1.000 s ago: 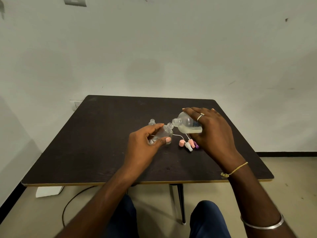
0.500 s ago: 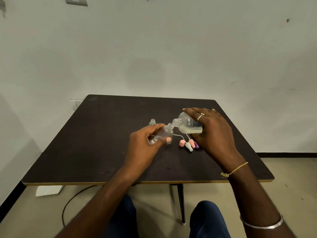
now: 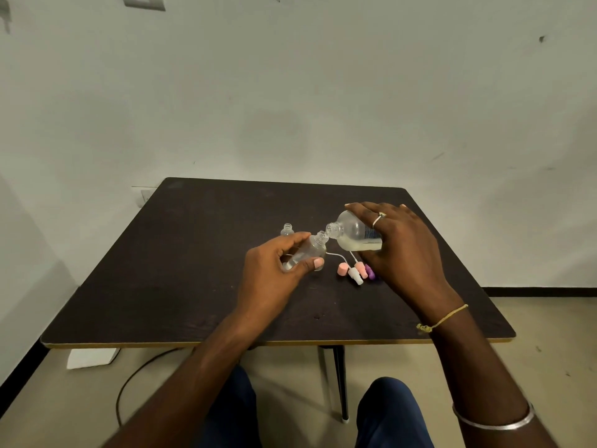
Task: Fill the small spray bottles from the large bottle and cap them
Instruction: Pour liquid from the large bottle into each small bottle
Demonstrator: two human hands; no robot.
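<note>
Unchanged: my right hand tips the large bottle into the small bottle my left hand grips; still filling.

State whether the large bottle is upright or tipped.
Tipped: the large bottle lies almost sideways, its open mouth meeting the held small bottle.

Dim, even light; wide-angle edge warp

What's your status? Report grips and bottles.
Left grip holds small bottle, tilted. Right grip tips large bottle, mouth to mouth. Spray caps loose on table.
</note>
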